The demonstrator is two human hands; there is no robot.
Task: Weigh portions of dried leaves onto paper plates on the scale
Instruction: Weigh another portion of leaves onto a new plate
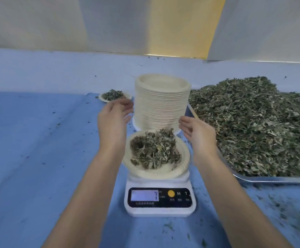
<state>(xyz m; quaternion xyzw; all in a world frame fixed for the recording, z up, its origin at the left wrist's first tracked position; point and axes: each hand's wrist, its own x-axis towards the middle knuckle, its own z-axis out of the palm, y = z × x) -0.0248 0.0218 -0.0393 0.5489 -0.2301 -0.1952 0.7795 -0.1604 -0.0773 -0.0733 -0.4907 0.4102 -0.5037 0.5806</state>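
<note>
A white digital scale (159,201) stands on the blue cloth at centre, its display lit. On its platform lies a paper plate (185,163) heaped with dried leaves (155,149). My left hand (114,120) hovers just left of the plate, fingers relaxed and slightly curled, holding nothing. Right of the plate, my right hand (198,135) is held open, palm facing inward. Neither hand touches the plate. Behind the scale rises a tall stack of paper plates (161,102).
A large metal tray (271,179) piled with loose dried leaves (258,126) fills the right side. One filled plate (114,95) sits behind my left hand. Leaf crumbs litter the blue cloth (29,140). Pale curtains hang at the back.
</note>
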